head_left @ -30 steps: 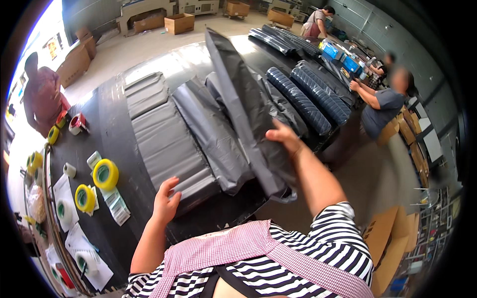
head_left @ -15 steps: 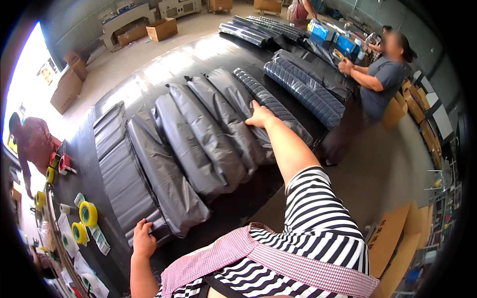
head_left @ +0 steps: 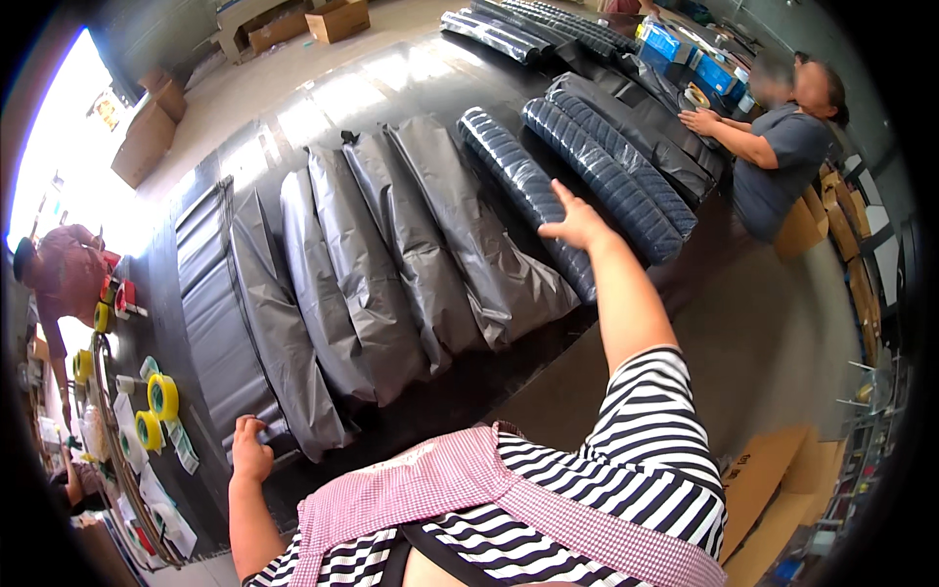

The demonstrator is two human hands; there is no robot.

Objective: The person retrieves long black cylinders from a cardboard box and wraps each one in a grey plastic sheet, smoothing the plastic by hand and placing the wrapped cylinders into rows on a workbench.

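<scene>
Several grey plastic-covered long bundles [head_left: 367, 259] lie side by side across the dark table. At their left end is a flat, ridged grey bundle [head_left: 210, 284]; my left hand [head_left: 251, 450] rests at its near end, fingers loosely bent. My right hand [head_left: 579, 223] has its fingers spread over a dark blue ribbed roll [head_left: 514, 171] in clear film. Whether the palm presses on the roll is hard to tell. Just left of it, the last grey cover [head_left: 479, 254] flares out wide at its near end. Two more blue ribbed rolls [head_left: 611, 176] lie to the right.
Yellow tape rolls [head_left: 162, 396] sit at the table's left side. Black wrapped rolls [head_left: 499, 39] and blue boxes [head_left: 670, 41] are at the far side. A co-worker [head_left: 782, 157] stands at the right, another person [head_left: 68, 274] at the left. An open carton [head_left: 773, 489] stands near right.
My right hand has moved right, off the last grey cover and onto the blue roll. That grey cover now spreads wider at its near end. My left hand stays near the same corner.
</scene>
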